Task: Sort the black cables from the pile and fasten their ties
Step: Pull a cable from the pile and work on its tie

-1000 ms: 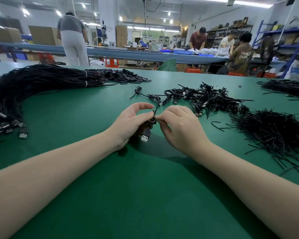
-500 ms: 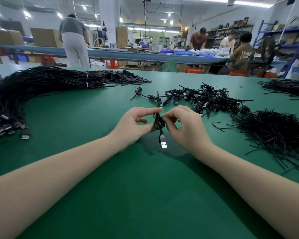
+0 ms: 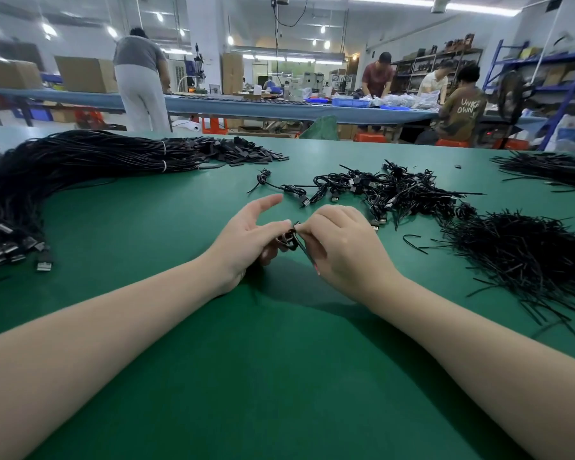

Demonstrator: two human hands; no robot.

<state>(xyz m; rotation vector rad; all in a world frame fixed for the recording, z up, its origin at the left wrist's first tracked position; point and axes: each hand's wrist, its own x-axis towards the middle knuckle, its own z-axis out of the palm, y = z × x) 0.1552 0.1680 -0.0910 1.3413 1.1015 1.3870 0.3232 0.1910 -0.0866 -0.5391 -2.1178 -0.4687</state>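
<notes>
**Twisting a tie round one coiled cable**

Working at the centre of the frame, the left hand (image 3: 246, 237) cradles a small coiled black cable (image 3: 287, 240), its lower fingers curled round the coil while the forefinger points free toward the upper middle. The right hand (image 3: 342, 242) pinches a thin black twist tie (image 3: 304, 249) against that coil, fingers clenched tight on it. Both hands sit low over the green table (image 3: 279, 376).

Finished, tied black cables lie in a loose heap (image 3: 395, 190) at the upper middle right; a mound of spare black ties (image 3: 528, 260) fills the right edge; a long banded bundle of untied black cables (image 3: 80, 164) sweeps across the upper left.

The likely step is closing the tie. The risk, as I judge it, is the coil springing apart if the left hand's hold slackens, since the forefinger is already lifted. The tie could also slip from the pinch before it is twisted, leaving the loops loose. The contact point itself is hidden between the hands.
</notes>
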